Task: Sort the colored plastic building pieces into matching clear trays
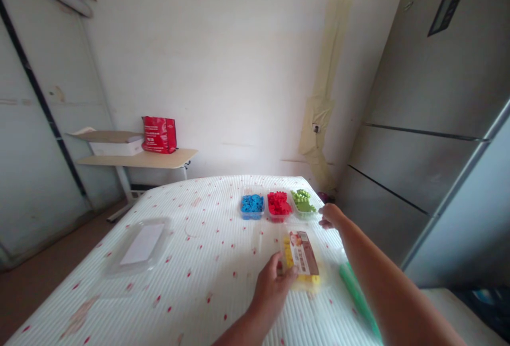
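My left hand (274, 282) grips the near left side of a clear plastic box (305, 253), thumb on top and fingers at its side. A brown and white label covers part of its lid, and yellow pieces show through. My right hand (330, 215) is at the right edge of an open clear tub of green pieces (303, 201), fingers curled; whether it touches the tub or pinches something small I cannot tell. Beside that tub stand a tub of red pieces (279, 205) and a tub of blue pieces (252, 205).
A clear lid or shallow tray with a white sheet (144, 243) lies on the left of the striped tablecloth (195, 261). Something green and long (358, 298) lies at the right edge. Beyond are a side table with a red bag (159, 135) and a grey refrigerator (422, 112).
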`<state>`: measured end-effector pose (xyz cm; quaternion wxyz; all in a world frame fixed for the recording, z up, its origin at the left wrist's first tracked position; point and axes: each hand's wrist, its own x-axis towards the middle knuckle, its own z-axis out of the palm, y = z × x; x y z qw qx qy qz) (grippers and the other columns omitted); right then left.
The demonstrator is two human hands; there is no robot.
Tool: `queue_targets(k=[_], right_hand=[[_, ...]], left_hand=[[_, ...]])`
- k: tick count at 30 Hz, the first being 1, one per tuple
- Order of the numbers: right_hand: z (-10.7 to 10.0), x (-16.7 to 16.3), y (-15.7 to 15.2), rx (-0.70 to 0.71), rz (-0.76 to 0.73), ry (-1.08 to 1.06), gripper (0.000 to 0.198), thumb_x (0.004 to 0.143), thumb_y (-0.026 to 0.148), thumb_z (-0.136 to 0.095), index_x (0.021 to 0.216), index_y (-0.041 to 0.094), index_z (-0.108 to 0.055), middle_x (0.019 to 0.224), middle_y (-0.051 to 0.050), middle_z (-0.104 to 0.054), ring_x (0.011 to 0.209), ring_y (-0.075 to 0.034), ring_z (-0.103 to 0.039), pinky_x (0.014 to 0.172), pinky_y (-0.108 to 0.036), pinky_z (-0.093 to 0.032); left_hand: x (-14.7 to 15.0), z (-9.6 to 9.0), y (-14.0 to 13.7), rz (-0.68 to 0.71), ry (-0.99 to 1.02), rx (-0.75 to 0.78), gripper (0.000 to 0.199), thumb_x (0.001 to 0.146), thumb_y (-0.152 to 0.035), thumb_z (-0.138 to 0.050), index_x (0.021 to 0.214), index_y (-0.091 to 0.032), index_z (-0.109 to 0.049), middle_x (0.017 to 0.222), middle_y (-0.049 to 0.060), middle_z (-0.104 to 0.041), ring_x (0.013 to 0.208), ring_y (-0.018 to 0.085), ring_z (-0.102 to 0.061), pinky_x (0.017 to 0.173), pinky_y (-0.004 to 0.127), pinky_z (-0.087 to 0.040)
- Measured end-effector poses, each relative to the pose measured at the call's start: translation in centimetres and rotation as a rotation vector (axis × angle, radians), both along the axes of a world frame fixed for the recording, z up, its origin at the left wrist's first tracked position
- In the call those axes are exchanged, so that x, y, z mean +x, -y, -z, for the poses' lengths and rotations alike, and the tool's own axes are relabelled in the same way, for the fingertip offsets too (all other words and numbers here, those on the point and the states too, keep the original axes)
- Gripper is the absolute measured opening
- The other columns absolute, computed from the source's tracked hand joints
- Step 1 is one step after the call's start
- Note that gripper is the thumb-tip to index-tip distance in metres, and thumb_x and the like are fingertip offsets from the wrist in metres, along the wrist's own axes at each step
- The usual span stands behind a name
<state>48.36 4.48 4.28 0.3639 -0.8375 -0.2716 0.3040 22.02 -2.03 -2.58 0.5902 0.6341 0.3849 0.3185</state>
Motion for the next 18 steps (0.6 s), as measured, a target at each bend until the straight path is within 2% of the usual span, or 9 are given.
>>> queue_targets(k=[3, 6, 10, 14, 18], right_hand=[[0.7, -0.5, -0.9, -0.037, 0.074, -0.13, 0.032, 0.086, 0.033, -0.051, 0.113, 0.015, -0.052, 0.11, -0.007, -0.057, 0.091, -0.017, -0.058, 0.076, -0.036, -0.051], [1.1, -0.6, -1.5, -0.017, 0.12, -0.202, 0.032, 0.086, 0.033, -0.051, 0.113, 0.015, -0.052, 0.111, -0.007, -0.056, 0.092, -0.017, -0.058, 0.077, -0.037, -0.05], [1.3, 0.0, -2.1, 0.032, 0.178, -0.218, 0.032, 0.086, 0.032, -0.051, 0.113, 0.015, -0.052, 0.109, -0.007, -0.057, 0.09, -0.017, -0.058, 0.076, -0.036, -0.051], [0.8, 1.1, -2.4, 0.074, 0.207, -0.195, 0.032, 0.086, 0.032, -0.052, 0.113, 0.014, -0.052, 0.108, -0.007, -0.057, 0.089, -0.016, -0.059, 0.074, -0.035, -0.051], [-0.7, 2.2, -2.3, 0.107, 0.209, -0.141, 0.031, 0.087, 0.032, -0.051, 0.113, 0.014, -0.052, 0.108, -0.007, -0.057, 0.087, -0.016, -0.059, 0.073, -0.034, -0.052]], left_hand=[[-0.4, -0.5, 0.1, 0.039, 0.035, 0.006, 0.034, 0.074, -0.037, -0.053, 0.101, -0.017, -0.056, 0.095, 0.006, -0.066, 0.082, 0.018, -0.063, 0.07, 0.025, -0.047], [-0.7, -1.2, 0.1, 0.102, 0.105, -0.047, 0.028, 0.073, -0.03, -0.052, 0.096, -0.016, -0.058, 0.093, 0.006, -0.067, 0.083, 0.019, -0.063, 0.072, 0.027, -0.048], [-0.8, -1.5, 0.1, 0.197, 0.137, -0.118, 0.041, 0.064, -0.018, -0.056, 0.104, -0.016, -0.057, 0.1, 0.005, -0.067, 0.084, 0.019, -0.062, 0.074, 0.028, -0.048], [-0.1, -1.3, 0.1, 0.167, 0.069, -0.081, 0.049, 0.059, -0.017, -0.061, 0.107, -0.016, -0.056, 0.104, 0.005, -0.065, 0.086, 0.019, -0.061, 0.075, 0.028, -0.046], [1.7, -1.3, 0.0, 0.127, 0.061, -0.037, 0.044, 0.062, -0.02, -0.061, 0.106, -0.016, -0.056, 0.104, 0.006, -0.065, 0.087, 0.019, -0.06, 0.076, 0.027, -0.045]])
